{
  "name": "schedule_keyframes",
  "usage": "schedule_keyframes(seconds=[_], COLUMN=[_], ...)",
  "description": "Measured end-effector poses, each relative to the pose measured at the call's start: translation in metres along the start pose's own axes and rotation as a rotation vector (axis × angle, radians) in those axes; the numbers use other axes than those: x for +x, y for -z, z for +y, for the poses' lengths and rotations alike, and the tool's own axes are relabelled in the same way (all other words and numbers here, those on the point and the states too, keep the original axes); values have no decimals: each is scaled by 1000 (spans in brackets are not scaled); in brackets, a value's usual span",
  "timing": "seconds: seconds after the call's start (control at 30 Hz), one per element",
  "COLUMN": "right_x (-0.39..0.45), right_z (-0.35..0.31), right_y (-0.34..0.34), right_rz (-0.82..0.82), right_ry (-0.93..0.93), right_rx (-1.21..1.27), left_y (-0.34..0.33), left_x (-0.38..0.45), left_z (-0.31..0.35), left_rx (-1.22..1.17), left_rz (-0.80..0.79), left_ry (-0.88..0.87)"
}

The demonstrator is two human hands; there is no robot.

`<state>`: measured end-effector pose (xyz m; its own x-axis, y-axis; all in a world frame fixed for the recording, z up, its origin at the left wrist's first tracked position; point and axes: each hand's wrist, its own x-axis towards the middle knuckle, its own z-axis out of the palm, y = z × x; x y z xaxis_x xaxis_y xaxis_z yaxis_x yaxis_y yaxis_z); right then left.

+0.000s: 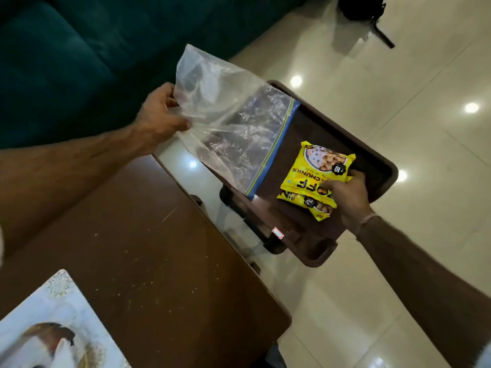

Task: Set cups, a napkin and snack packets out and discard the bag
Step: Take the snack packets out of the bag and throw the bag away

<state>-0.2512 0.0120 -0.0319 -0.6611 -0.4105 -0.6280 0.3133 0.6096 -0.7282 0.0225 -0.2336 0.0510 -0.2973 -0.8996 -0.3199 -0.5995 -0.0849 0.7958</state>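
Head view, L to R. Placemat (53, 322): pale printed sheet lying on the table (148, 261), well below and left of both grips. Table: dark brown top w/ light specks, under the left forearm.

Left hand (162, 115): fingers and thumb closed in a pinch on the bottom end of the bag (228, 120), holding it up over the sofa (66, 62) edge. Bag: clear zip type, crumpled, appears empty; it runs from the pinch down and to the right, blue zip strip at the far end from the grip, that end over the left part of the tray (382, 160). Whether the strip touches the tray cannot be told.

Tray: dark brown, raised rim, a small red-edged label on the near side; floor (398, 88) of glossy pale tiles shows around it.

Right hand (348, 197): fingers curled closed around two yellow packets (316, 171), gripped at their right edges. Packets overlap, one partly under the other, print upside down to camera; they extend left from the grip, over the tray middle, just right of the bag's zip end. Contact w/ tray surface unclear.

Dark stand (364, 11): on floor, well beyond the right grip, blurred.
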Motion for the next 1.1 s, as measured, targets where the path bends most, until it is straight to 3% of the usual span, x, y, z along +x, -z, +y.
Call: schedule_keyframes(seconds=[0.07, 0.13, 0.2, 0.27, 0.4, 0.47, 0.53, 0.6, 0.63, 0.7, 0.83, 0.9, 1.1], right_x=[-10, -23, -33, -40, -53, -59, -63, -68, -67, -66, -64, -72, -137], right_z=[-16, -39, -73, -113, -188, -205, -207, -205, -202, -194, -171, -162, -178], right_y=[-10, -21, -38, -58, -91, -97, -93, -87, -83, -78, -66, -58, -66], right_rz=[226, 334, 208, -12, -506, -624, -663, -697, -709, -690, -489, -473, -422], right_ry=[161, 497, 822, 962, 639, 517, 433, 356, 309, 226, 164, 107, 475], right_rx=[-364, -523, -478, -534, -428, -363, -237, -79, -23, 36, -163, -207, -347], left_y=[16, 28, 33, 35, 38, 42, 43, 36, 29, 10, -10, -3, 52], left_x=[-2, -7, -12, -18, -26, -30, -38, -51, -61, -76, -92, -101, -120], left_z=[5, 12, 23, 34, 52, 54, 47, 32, 24, 9, -3, -2, 22], left_rx=[-5, -20, -16, 44, 125, 30, -235, -547, -629, -702, -909, -963, -859], left_rz=[-18, -73, -125, -135, -125, -40, 23, -117, -193, -215, 82, 180, 291], left_ry=[-43, -98, -162, -235, -351, -310, -118, 210, 348, 442, 474, 464, 256])
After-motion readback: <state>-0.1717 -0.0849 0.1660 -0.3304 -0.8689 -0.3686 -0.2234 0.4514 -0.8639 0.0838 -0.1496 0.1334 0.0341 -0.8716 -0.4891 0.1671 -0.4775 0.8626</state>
